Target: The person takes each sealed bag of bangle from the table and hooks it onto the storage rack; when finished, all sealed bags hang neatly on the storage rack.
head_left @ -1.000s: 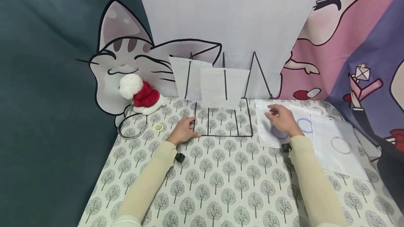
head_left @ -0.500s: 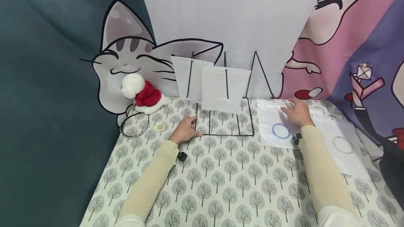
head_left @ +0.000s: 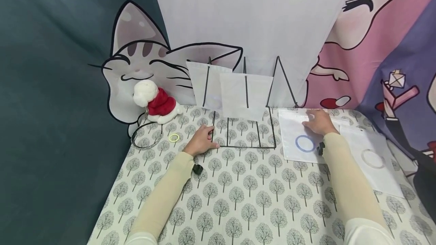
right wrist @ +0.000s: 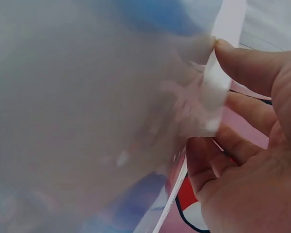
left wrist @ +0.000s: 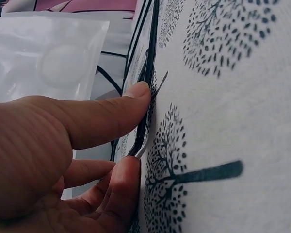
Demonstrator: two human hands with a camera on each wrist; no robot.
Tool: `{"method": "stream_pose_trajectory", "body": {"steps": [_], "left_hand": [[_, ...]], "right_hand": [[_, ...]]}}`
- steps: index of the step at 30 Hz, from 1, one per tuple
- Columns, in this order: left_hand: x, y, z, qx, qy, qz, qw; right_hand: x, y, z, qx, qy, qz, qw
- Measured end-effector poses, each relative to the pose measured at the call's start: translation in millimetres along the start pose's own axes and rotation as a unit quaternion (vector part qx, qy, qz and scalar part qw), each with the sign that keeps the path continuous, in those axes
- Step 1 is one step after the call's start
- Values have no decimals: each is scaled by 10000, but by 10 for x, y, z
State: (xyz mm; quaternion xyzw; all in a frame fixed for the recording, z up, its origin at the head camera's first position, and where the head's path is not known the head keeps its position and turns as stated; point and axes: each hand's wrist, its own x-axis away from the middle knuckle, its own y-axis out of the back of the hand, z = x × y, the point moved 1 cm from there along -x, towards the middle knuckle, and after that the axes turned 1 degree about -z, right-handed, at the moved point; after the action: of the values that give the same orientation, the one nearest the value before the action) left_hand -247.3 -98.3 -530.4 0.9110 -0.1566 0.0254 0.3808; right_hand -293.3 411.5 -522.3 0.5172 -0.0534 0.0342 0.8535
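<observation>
On the patterned cloth, my left hand grips the front left corner of a black wire rack. In the left wrist view, the thumb lies on the wire and the fingers curl beneath it. Two white plastic bags hang on the rack's prongs, the nearer bag overlapping the other bag. At the right, my right hand pinches the far edge of a translucent plastic bag marked with a blue ring. Thumb and fingers are on either side of that edge in the right wrist view.
Another bag with a pale ring lies at the far right. At the left are a white plush toy in red clothing, a dark wire hoop and a small yellow ring. Printed curtains stand behind the table.
My right hand has moved rightward and back from over the blue-ring bag to its far edge, uncovering the ring. The left hand keeps its grip on the rack.
</observation>
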Motion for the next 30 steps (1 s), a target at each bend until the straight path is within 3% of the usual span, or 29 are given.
{"method": "stream_pose_trajectory", "body": {"steps": [8, 14, 23, 30], "left_hand": [[-15, -12, 7, -51, -17, 51, 10000], [-6, -17, 20, 8, 45, 19, 10000], [-1, 3, -12, -100, 132, -2, 9999], [-15, 3, -12, -222, 119, -50, 9997]], "right_hand": [[49, -24, -103, -371, -50, -594, 9975], [117, 1, -113, -832, 2, -822, 9931], [290, 62, 0, -1694, -132, -924, 9811], [458, 189, 198, -1691, 41, -1043, 9801]]}}
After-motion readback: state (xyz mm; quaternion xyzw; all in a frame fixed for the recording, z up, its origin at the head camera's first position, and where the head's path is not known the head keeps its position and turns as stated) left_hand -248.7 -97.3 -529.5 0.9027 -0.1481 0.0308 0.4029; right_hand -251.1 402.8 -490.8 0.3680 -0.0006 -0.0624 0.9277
